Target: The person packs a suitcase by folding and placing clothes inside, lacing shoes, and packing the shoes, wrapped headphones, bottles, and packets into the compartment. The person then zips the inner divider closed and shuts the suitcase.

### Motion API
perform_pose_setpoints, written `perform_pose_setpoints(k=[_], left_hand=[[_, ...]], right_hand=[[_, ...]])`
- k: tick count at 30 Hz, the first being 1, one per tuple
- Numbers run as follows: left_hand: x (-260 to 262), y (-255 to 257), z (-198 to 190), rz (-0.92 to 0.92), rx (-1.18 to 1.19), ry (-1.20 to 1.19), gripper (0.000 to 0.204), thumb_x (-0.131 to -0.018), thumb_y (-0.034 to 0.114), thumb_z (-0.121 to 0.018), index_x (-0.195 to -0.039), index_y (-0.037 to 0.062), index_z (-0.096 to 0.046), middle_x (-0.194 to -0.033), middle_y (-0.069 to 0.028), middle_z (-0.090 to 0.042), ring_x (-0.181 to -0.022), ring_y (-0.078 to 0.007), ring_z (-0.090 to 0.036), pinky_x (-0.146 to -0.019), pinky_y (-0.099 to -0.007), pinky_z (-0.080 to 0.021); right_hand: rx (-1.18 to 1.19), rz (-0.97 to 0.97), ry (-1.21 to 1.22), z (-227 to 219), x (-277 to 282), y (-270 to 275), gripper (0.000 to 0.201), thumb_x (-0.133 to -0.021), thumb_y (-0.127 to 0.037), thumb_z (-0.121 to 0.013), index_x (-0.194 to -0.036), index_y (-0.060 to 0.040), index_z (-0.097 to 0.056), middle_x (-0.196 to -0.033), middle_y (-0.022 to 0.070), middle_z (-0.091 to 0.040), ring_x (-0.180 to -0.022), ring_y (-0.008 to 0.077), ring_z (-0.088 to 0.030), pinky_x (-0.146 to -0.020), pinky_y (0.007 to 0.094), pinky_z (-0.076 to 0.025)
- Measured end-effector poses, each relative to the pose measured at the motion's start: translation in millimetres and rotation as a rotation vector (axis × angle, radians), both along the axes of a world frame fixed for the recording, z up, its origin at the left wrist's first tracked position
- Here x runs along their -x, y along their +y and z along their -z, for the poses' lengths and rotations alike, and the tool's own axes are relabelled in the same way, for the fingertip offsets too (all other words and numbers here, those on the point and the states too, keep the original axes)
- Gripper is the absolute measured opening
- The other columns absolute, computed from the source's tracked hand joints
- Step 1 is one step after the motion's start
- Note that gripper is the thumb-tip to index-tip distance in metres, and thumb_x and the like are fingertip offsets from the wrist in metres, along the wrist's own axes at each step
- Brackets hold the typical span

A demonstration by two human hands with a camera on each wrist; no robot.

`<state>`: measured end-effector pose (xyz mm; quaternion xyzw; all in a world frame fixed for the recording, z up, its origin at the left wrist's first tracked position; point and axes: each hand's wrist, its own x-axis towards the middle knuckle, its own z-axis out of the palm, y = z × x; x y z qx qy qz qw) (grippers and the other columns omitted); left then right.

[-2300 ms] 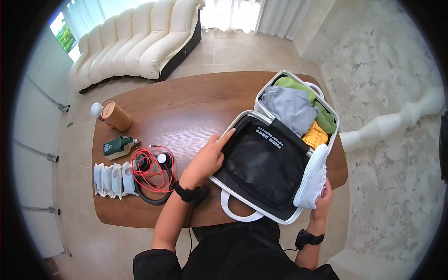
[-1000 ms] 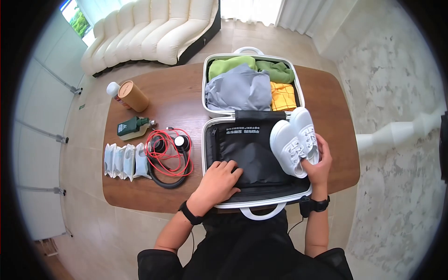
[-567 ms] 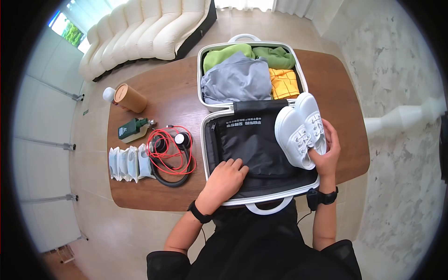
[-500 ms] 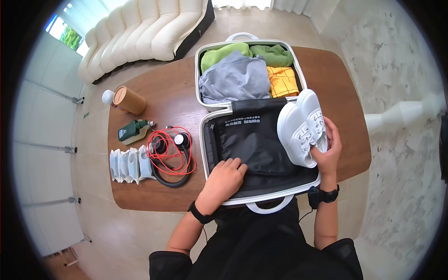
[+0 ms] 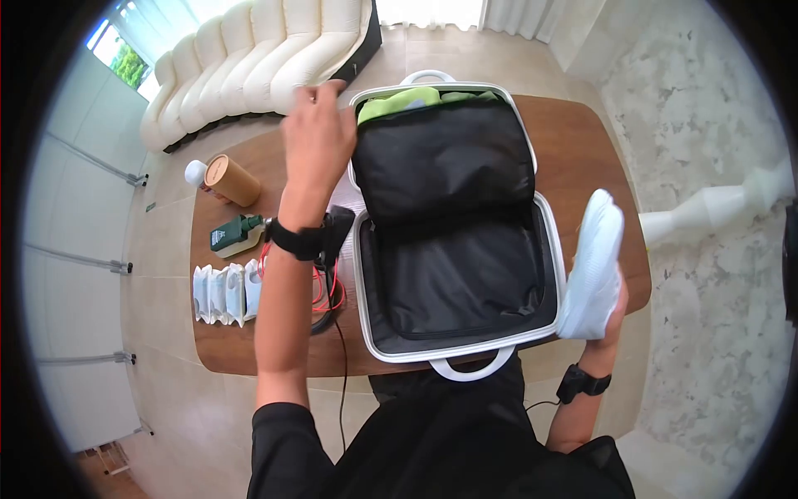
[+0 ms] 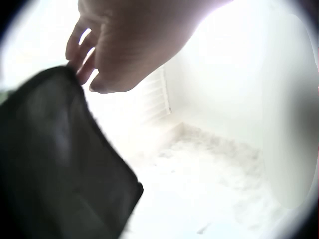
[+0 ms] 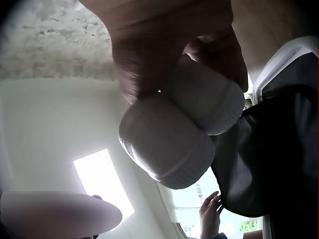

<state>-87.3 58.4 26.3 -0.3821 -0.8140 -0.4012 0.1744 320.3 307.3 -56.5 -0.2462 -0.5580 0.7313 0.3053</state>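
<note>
A white hard-shell suitcase lies unfolded on the brown table. Its black divider flap is folded over much of the far half, where light green cloth shows along the edge. My left hand is beside the flap's far left corner; in the left wrist view, loosely extended fingers come right at the flap's corner, the thumb off it. At the right of the suitcase, my right hand grips a pair of white sneakers, soles toward the suitcase. Their rounded toes show in the right wrist view.
On the left stand a brown cylindrical container and a white-capped bottle. Nearer are a green-and-clear bottle, several small white-and-blue packets, and a red cable partly behind my left forearm. A cream sofa stands beyond the table.
My left hand has moved from the near half up to the far left, and the black flap has swung over the clothes. The sneakers have moved right and turned, soles toward the suitcase.
</note>
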Motion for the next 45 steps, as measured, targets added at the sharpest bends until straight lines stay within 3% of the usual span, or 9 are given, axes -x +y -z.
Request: perform_pose_setpoints(k=[2,3,5,9,12,19,30,39,45], left_hand=[[-29,-15,-12,-0.297,0.071,0.298,0.027,-0.092,0.013,-0.068,-0.116,0.0018,-0.067,-0.107,-0.0208,-0.064,-0.101,-0.0409,-0.062,-0.090,-0.0483,-0.050],[-53,-24,-6,-0.188,0.001,0.162,0.027,-0.092,0.012,-0.068,-0.117,0.0030,-0.065,-0.108,-0.0196,-0.060,-0.103,-0.0417,-0.060,-0.091,-0.0499,-0.049],[-109,-50,4,0.132,0.063,-0.170,0.027,-0.088,0.011,-0.071,-0.114,0.0045,-0.067,-0.120,-0.0201,-0.061,-0.113,-0.0410,-0.062,-0.098,-0.0448,-0.049],[-176,-95,77,0.082,0.358,-0.254,0.057,-0.087,0.021,-0.079,-0.140,0.0105,-0.060,-0.156,-0.0227,-0.040,-0.144,-0.0440,-0.040,-0.117,-0.0508,-0.035],[-200,-107,84,0.063,0.134,-0.466,0.064,-0.086,0.015,-0.077,-0.146,0.0101,-0.057,-0.163,-0.0222,-0.031,-0.153,-0.0440,-0.029,-0.125,-0.0526,-0.026],[-204,-114,100,0.091,0.066,-0.464,0.066,-0.085,0.003,-0.065,-0.150,0.0045,-0.051,-0.162,-0.0212,-0.036,-0.154,-0.0435,-0.028,-0.126,-0.0517,-0.025],[-197,-121,111,0.076,0.107,-0.418,0.073,-0.083,0.010,-0.067,-0.153,0.0031,-0.046,-0.161,-0.0211,-0.038,-0.152,-0.0429,-0.032,-0.121,-0.0543,-0.030],[-193,-117,100,0.096,0.237,-0.339,0.067,-0.083,0.010,-0.066,-0.149,0.0082,-0.055,-0.159,-0.0250,-0.038,-0.150,-0.0464,-0.034,-0.120,-0.0545,-0.031],[-194,-112,102,0.102,0.245,-0.357,0.066,-0.084,0.011,-0.066,-0.147,-0.0012,-0.050,-0.159,-0.0257,-0.037,-0.149,-0.0487,-0.034,-0.121,-0.0559,-0.030]], right_hand=[[-0.156,-0.002,-0.158,-30,12,-26,0.074,-0.087,-0.028,-0.069,-0.148,0.0077,-0.047,-0.138,0.0188,-0.062,-0.126,0.0225,-0.063,-0.112,0.0378,-0.046],[-0.233,-0.057,-0.142,-29,10,-29,0.078,-0.077,-0.018,-0.072,-0.146,0.0078,-0.048,-0.137,0.0196,-0.063,-0.124,0.0220,-0.064,-0.110,0.0362,-0.046],[-0.199,-0.129,-0.235,-43,15,-44,0.078,-0.072,-0.013,-0.073,-0.144,0.0066,-0.051,-0.128,0.0177,-0.068,-0.120,0.0217,-0.066,-0.107,0.0361,-0.048],[-0.251,-0.261,-0.425,-53,42,-59,0.076,-0.070,-0.015,-0.076,-0.142,0.0016,-0.055,-0.117,0.0169,-0.074,-0.112,0.0224,-0.070,-0.101,0.0355,-0.051],[-0.506,-0.408,-0.738,-55,82,-78,0.072,-0.071,-0.023,-0.080,-0.139,-0.0068,-0.059,-0.113,0.0230,-0.075,-0.106,0.0355,-0.073,-0.093,0.0381,-0.055],[-0.958,-0.347,-0.987,-18,132,-133,0.086,-0.076,-0.033,-0.078,-0.149,-0.0046,-0.044,-0.126,0.0268,-0.063,-0.116,0.0461,-0.064,-0.095,0.0524,-0.054],[-0.933,-0.333,-0.971,12,153,-184,0.101,-0.082,-0.039,-0.079,-0.157,0.0046,-0.027,-0.126,0.0322,-0.055,-0.112,0.0517,-0.063,-0.095,0.0522,-0.055],[-0.814,-0.330,-0.899,7,146,-190,0.093,-0.085,-0.033,-0.080,-0.156,0.0024,-0.032,-0.125,0.0309,-0.054,-0.113,0.0507,-0.061,-0.097,0.0508,-0.052],[-0.828,-0.354,-0.703,18,138,-176,0.091,-0.087,-0.040,-0.080,-0.152,0.0035,-0.036,-0.119,0.0294,-0.055,-0.106,0.0506,-0.063,-0.090,0.0503,-0.055]])
